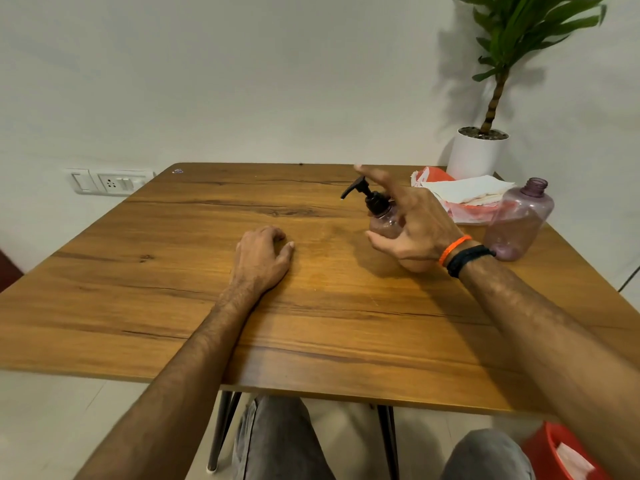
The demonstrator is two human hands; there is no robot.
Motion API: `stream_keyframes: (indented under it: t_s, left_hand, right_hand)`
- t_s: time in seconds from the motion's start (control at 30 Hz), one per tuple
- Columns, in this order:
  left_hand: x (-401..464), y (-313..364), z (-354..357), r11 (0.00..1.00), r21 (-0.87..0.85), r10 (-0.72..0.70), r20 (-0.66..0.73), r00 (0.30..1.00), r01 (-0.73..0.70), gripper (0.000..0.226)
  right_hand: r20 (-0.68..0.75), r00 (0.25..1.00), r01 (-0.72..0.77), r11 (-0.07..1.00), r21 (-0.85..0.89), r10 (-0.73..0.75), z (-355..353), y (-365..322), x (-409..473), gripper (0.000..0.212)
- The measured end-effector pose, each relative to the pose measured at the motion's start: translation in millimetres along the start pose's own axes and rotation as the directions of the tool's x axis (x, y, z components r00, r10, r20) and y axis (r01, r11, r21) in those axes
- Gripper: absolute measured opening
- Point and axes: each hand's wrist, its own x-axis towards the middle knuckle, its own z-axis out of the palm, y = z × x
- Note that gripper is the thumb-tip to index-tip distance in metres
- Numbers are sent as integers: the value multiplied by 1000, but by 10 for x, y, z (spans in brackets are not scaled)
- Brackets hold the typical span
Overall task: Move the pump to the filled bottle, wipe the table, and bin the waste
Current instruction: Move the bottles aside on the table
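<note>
The left hand [261, 252] rests on the desk [173, 271], fingers loosely curled, holding nothing. To its right, the right hand [412, 223] has its grip apart, fingers spread and blurred beside the small bottle [384, 225], thumb near its base; whether skin touches plastic I cannot tell. The black pump [363, 192] stands just above that grip. Right of the grip stands the open-necked bottle [517, 221], tissues [467, 192] behind it. The bottles look light and smooth, probably tippy; steady the body and turn the pump's collar.
</note>
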Motion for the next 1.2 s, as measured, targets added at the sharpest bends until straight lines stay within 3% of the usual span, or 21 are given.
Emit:
stream_keyframes:
  t_s: [0.2,0.4,0.67,0.83,1.2]
  left_hand:
    - [6,-7,7,1000,20,6,-9,1000,-6,36]
    - [-1,-29,16,1000,22,12,-7,1000,-11,36]
    - [9,-36,28,999,36,18,-30,999,-17,34]
    - [3,-26,20,1000,21,12,-26,1000,-11,34]
    - [-4,12,19,1000,24,7,-37,999,-6,32]
  right_hand:
    - [-227,960,-115,968,222,166,90,36,2,90]
    - [-294,894,-245,919,308,337,276,-7,7,81]
    - [-175,858,-402,844,354,482,267,2,-188,106]
    - [-116,837,-517,842,157,535,283,27,-376,89]
    - [-109,759,-620,764,180,642,589,137,110,82]
